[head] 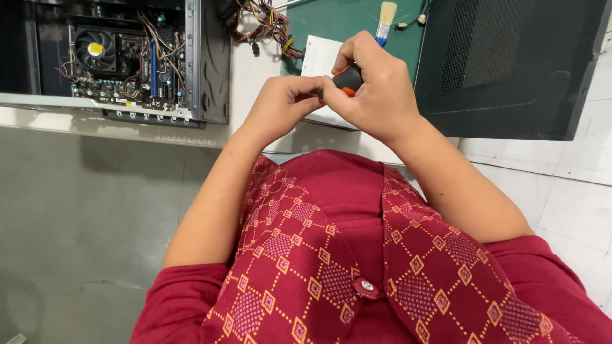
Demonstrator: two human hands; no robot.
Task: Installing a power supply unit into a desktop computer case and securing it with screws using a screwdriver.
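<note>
Gripping a screwdriver [346,79] with a black and orange handle, both hands meet just above the person's chest, over the near edge of the bench [255,76]. The right hand [376,89] is closed around the handle from the 3 o'clock side, fingers curled over its top. The left hand [280,105] comes in from 9 o'clock, its fingertips pinched on the end of the handle that faces it. The handle shows only in the gap between the two hands; the shaft and tip are hidden.

Directly behind the hands, at 12 o'clock, lies a flat silver box [319,60] on a green mat [344,19]. A small brush [385,19] with pale bristles and a blue handle rests on the mat just beyond the right hand. An open computer case [121,60], showing its fan and wiring, lies at 10 o'clock, well apart from the hands. A black mesh panel [510,64] sits at 2 o'clock.
</note>
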